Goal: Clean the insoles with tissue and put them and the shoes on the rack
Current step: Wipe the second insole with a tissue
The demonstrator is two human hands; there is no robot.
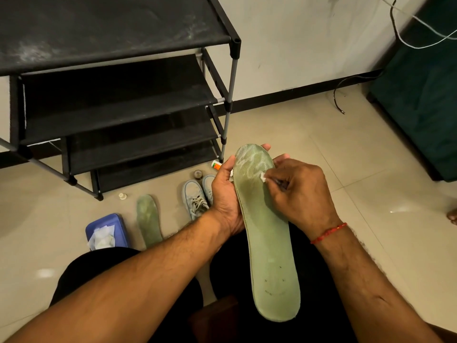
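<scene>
While the right hand (301, 191) pinches a small wad of tissue (262, 177) between curled fingertips and presses it to the forefoot of the insole (269, 243), the left hand (226, 194) grips that insole's left edge, thumb on top and fingertips showing past the toe, seemingly to brace it against the rubbing. Its heel end points back over the lap, likely so the long sole stays steady and face up. The forefoot looks pale and streaked and the rest plain green, so I judge the wiping is under way at the worn part. Faint marks sit near the heel, too small to read. On the floor beyond the knees lie the other insole (148, 219), face up, and the shoes (196, 199) side by side, near the foot of the rack (123, 100), whose shelves carry neither yet. A blue box (118, 224) of tissues stands beside the other insole, within easy reach. A tube (216, 165) with an orange label lies by the rack; its print cannot be read.
</scene>
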